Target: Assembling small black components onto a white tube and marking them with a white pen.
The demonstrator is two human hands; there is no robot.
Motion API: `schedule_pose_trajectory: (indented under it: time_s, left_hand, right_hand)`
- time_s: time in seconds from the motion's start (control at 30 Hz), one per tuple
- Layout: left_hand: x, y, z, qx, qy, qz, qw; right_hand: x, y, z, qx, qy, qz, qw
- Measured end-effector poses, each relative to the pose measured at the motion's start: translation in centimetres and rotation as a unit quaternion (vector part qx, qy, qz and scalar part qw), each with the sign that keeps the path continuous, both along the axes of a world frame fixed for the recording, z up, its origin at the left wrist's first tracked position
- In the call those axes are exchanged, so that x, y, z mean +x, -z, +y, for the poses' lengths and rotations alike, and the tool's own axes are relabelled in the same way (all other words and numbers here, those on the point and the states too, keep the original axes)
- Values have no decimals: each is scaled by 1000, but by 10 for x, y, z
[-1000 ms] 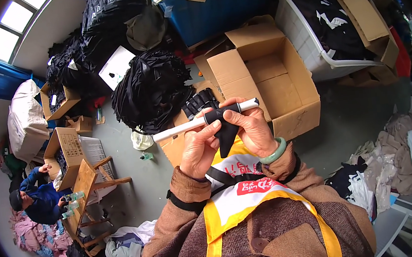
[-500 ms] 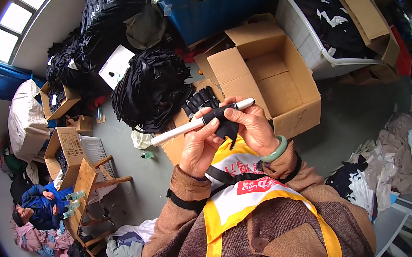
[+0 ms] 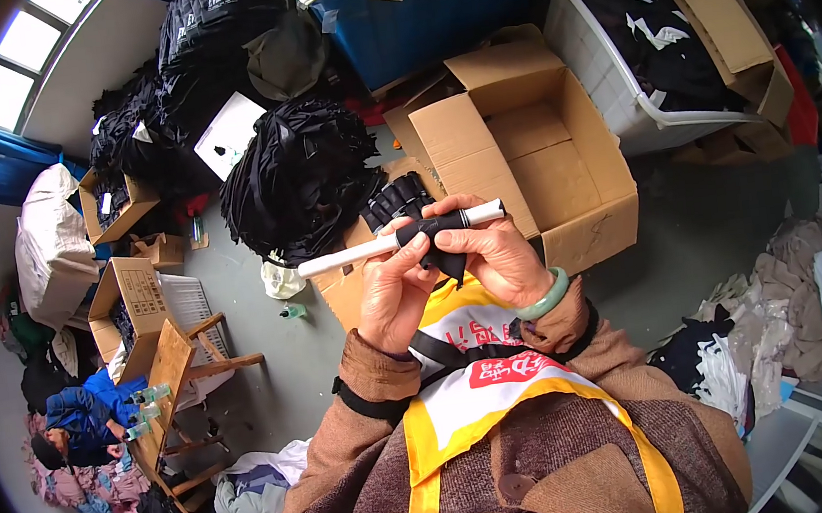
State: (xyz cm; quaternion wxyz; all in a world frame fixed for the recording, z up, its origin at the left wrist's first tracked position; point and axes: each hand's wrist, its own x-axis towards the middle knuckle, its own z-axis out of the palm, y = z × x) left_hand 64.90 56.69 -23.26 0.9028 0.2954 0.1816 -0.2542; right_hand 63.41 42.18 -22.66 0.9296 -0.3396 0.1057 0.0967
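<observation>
In front of my chest, a white tube [image 3: 341,259] lies crosswise between my hands, its left end slightly lower. A strip of black cloth [image 3: 443,223] is wound round its right half, and a loose tail [image 3: 455,267] hangs below. My left hand [image 3: 393,298] is closed on the tube and the cloth's left edge, thumb on top. My right hand [image 3: 503,259] pinches the cloth against the tube, with its fingers behind and thumb near the middle. A green bangle [image 3: 545,295] circles my right wrist. Just beyond my hands lie several black rolled pieces [image 3: 395,198] on cardboard.
An open cardboard box [image 3: 573,174] stands beyond my right hand. Past my left hand lies a big black cloth pile [image 3: 298,183]. A white bin [image 3: 611,65] of dark cloth is at far right. Another person [image 3: 78,427] sits left by a wooden bench [image 3: 171,372]; garments [image 3: 775,288] lie right.
My right thumb has moved left along the tube, and the cloth lies more tightly round it, with less spread beneath. The person at the left has bent their head lower.
</observation>
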Motion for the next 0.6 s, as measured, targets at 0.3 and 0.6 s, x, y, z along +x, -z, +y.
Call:
schedule_pose_trajectory:
  time_s: [0.3,0.6]
  left_hand:
    - [-3,-1,2,-31,9,20,999]
    - [-5,5,5,-16,22,-20,999]
  right_hand:
    - [-2,18,-2,-10,20,-18,1000]
    - [-1,11,1,78,-7,42,996]
